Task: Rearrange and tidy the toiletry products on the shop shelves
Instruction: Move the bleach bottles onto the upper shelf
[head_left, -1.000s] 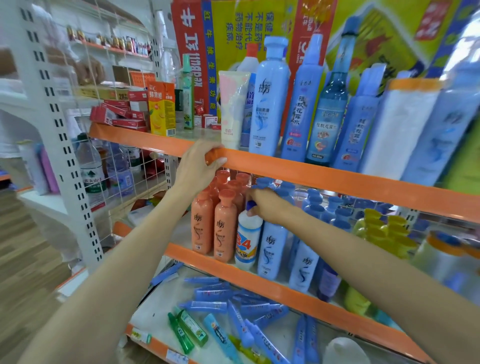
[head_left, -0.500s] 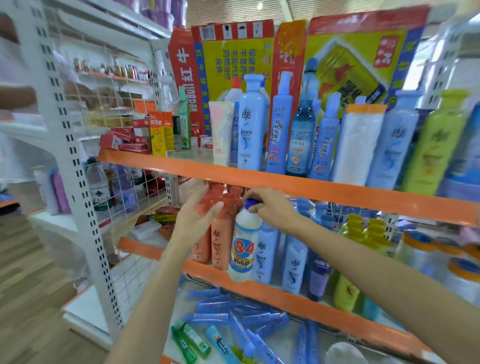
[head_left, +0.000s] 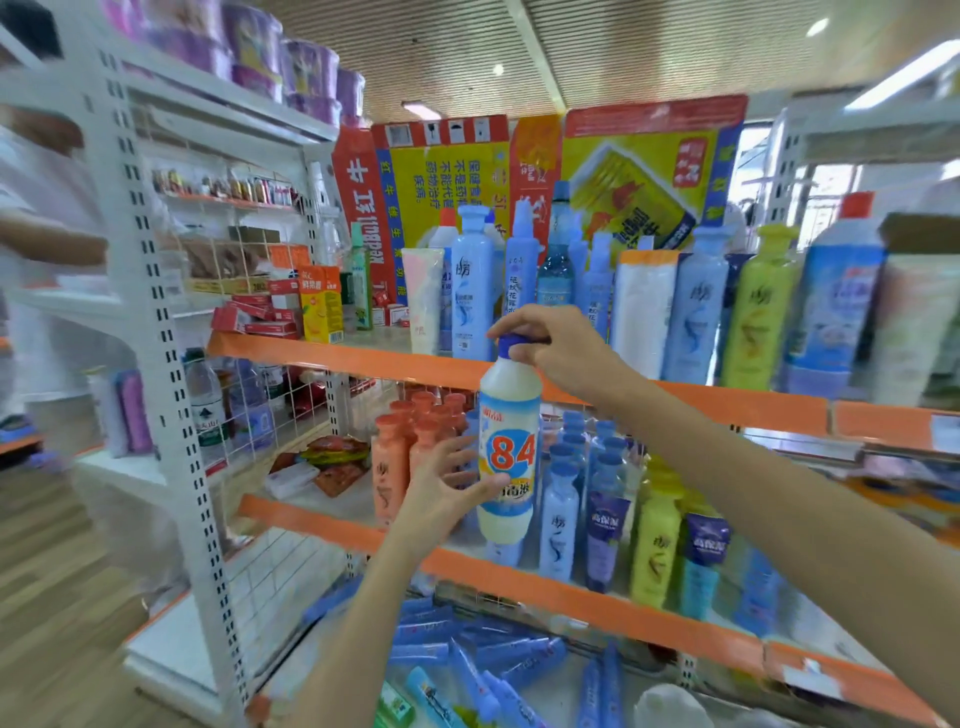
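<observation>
Two hands on one bottle, so start with those. Your right hand (head_left: 558, 349) pinches the blue cap from above w/ curled fingers, carrying the 84 bottle (head_left: 509, 441) clear in front of the shelving — it hangs upright, long axis vertical, base lower than the cap and not resting on anything. Your left hand (head_left: 441, 491) sits lower, fingers spread and loosely bent, thumb touching the label's lower-left side; it steadies rather than grips, by the look of it. Just behind that hand stand the orange bottles (head_left: 389, 467) on the middle shelf (head_left: 519, 579), and to their right the pale blue bottles (head_left: 558, 514), then a yellow-green one (head_left: 655, 545). Above, beyond the right hand, the upper shelf (head_left: 353, 353) carries tall blue bottles (head_left: 471, 291) and a white tube (head_left: 423, 296); flattened red-and-yellow cartons (head_left: 447, 176) lean at the back. What matters next: the bottle is between both shelf levels and nearer the right hand's control — the top grip decides which way it goes, I'd judge. Mind the swing at the base; a cap-only hold lets it tip into the orange row.
</observation>
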